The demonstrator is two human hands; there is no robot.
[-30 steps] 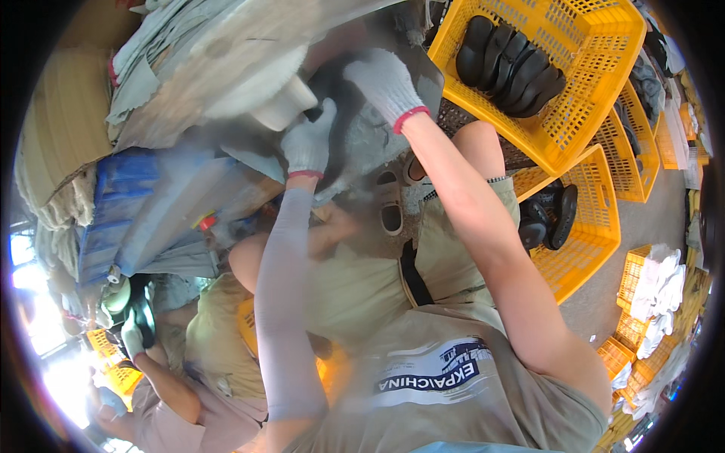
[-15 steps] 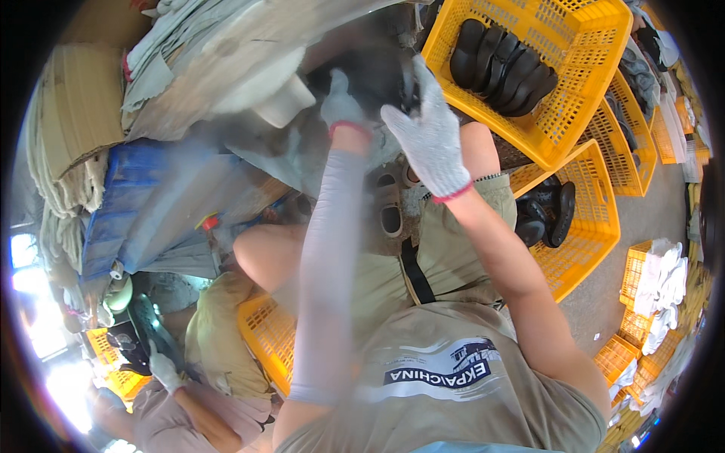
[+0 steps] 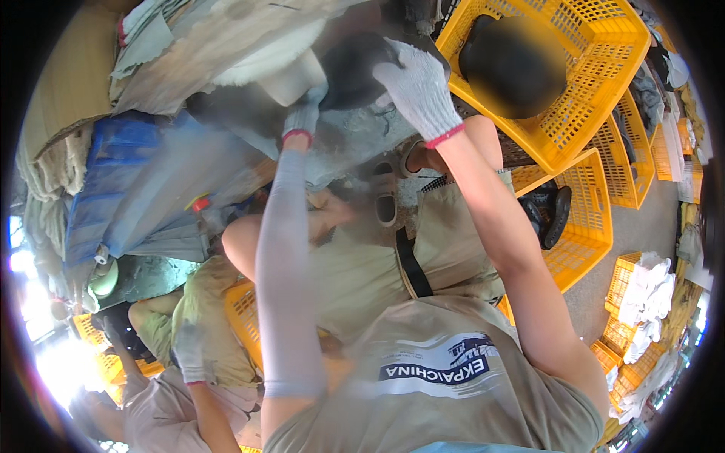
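Note:
My left hand (image 3: 302, 117), in a white knit glove with a red cuff, is beside a pale, wheel-like part (image 3: 294, 78). Its fingertips are smeared, so I cannot tell how they are closed. A dark, blurred, rounded thing (image 3: 355, 72) spans the space between my hands; its kind does not show. My right hand (image 3: 418, 87), gloved the same way, has thumb and fingers closed at that thing's right edge. Another dark, smeared shape (image 3: 234, 109) lies to the left of my left hand.
A yellow crate (image 3: 578, 113) with black pieces stands at the far right; a second yellow crate (image 3: 585, 226) holds black shoes (image 3: 555, 215). Cardboard (image 3: 75, 98) and blue sheeting (image 3: 124, 189) are at left. Another person's gloved hand (image 3: 190, 355) shows lower left.
My left hand has moved left, toward the pale part. My right hand has shifted slightly left and gone from spread fingers to gripping the dark thing. The other person's hand has moved.

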